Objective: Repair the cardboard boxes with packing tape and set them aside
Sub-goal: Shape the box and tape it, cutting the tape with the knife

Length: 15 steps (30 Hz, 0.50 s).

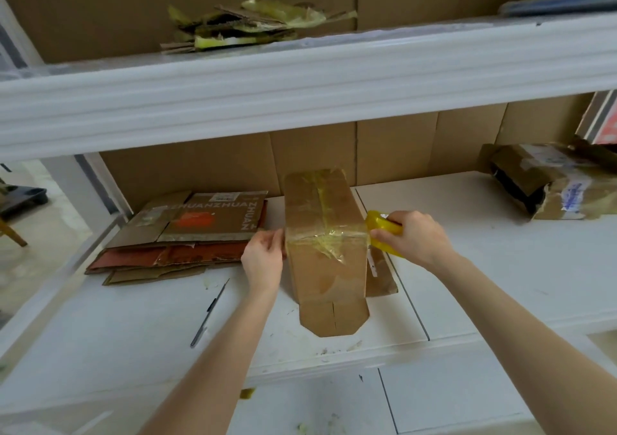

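On the white shelf (467, 284), the left grip (263, 257) presses straight fingertips against the left side of the standing cardboard box (320, 201). The right grip (414, 237) clasps a yellow packing tape roll (379, 222) at its right edge. Flattened boxes (187, 234) lie farther left.

on the surface (467, 267), flattened cartons (187, 237) are laid left of the box (324, 234); a torn box (551, 184) is set far right.
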Motion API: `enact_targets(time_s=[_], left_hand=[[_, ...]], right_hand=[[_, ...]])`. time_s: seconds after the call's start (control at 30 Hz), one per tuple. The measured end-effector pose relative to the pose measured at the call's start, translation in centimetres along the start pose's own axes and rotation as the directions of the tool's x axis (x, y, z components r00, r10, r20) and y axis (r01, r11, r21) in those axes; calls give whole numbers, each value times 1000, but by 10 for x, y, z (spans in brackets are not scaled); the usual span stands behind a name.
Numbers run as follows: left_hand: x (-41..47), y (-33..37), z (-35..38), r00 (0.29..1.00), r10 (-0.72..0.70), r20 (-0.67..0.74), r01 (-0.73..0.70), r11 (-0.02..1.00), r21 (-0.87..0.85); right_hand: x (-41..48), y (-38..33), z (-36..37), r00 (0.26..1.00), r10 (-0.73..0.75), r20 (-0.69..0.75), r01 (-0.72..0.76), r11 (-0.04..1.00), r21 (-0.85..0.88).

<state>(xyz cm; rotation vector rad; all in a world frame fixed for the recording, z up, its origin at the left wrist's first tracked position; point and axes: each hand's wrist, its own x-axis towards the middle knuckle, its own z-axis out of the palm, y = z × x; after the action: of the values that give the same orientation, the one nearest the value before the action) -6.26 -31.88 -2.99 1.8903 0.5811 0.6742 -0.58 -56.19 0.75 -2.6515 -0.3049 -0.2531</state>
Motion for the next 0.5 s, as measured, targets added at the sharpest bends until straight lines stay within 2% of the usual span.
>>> enact_targets(time_s=[0.13, 0.17, 0.27, 0.37, 0.43, 0.5], left_hand=[[-2, 8, 1, 993, -114, 12, 115, 991, -63], [-3, 7, 1, 994, -104, 20, 105, 994, -39], [-4, 7, 1, 999, 40, 2, -40, 998, 45], [1, 7, -9, 995, 95, -25, -94, 995, 16], [5, 7, -15, 995, 90, 51, -93, 994, 54], [10, 6, -19, 991, 5, 137, -12, 999, 52]], right_hand=[[2, 0, 2, 999, 22, 42, -25, 998, 59], [2, -1, 2, 998, 25, 57, -30, 996, 82], [-1, 1, 1, 994, 21, 103, -36, 988, 148], [-7, 4, -2, 989, -20, 145, 1, 991, 131], [-10, 1, -2, 985, -39, 167, 23, 995, 97], [-12, -3, -1, 987, -41, 158, 28, 996, 89]])
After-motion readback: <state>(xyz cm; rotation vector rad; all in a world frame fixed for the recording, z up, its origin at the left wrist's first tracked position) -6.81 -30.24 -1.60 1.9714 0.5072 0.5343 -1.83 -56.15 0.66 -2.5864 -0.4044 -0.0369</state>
